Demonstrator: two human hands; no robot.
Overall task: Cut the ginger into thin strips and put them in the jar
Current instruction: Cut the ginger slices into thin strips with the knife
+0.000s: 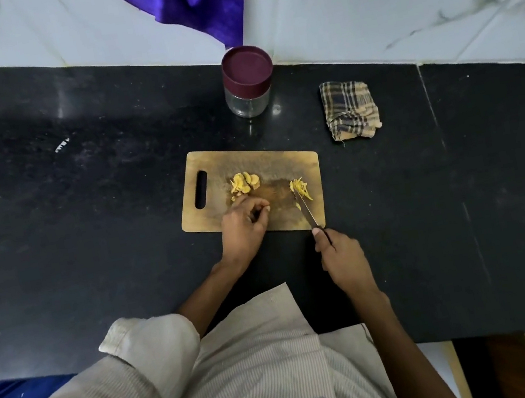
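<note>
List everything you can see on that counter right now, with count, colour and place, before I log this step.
cutting board: one, brown wood, middle of the black counter
ginger slices: one small pile, yellow, left part of the board
ginger strips: one small pile, yellow, right part of the board
knife: one, thin blade, tip by the strips
jar: one, clear glass with maroon lid on, behind the board
checked cloth: one, tan and dark, right of the jar
purple cloth: one, hanging against the wall
left hand: fingers curled, beside the slices
right hand: grips the knife handle
</note>
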